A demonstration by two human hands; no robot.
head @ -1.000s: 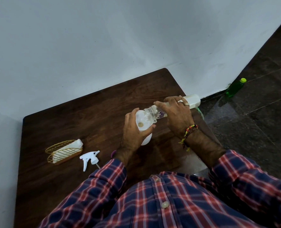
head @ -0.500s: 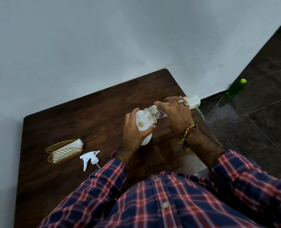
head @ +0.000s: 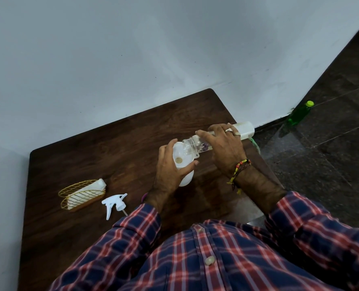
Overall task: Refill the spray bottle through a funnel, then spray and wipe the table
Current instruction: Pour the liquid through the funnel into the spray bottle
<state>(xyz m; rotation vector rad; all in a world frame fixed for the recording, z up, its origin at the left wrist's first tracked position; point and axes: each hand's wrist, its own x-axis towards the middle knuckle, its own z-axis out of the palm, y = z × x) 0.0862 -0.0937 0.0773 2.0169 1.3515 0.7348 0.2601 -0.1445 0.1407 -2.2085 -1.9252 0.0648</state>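
My left hand [head: 170, 171] grips a white spray bottle [head: 186, 178] standing on the dark wooden table [head: 90, 156], with a white funnel [head: 181, 155] seated in its neck. My right hand [head: 222, 145] holds a clear refill bottle [head: 244, 128] tipped almost flat, its open threaded mouth resting over the funnel's bowl. No stream of liquid is visible. The white trigger spray head [head: 114, 203] lies loose on the table to the left of my left forearm.
A gold wire holder [head: 80, 195] with white napkins sits at the table's left. A green bottle [head: 299, 113] stands on the dark floor by the wall, right of the table. White walls border the table's far and left sides.
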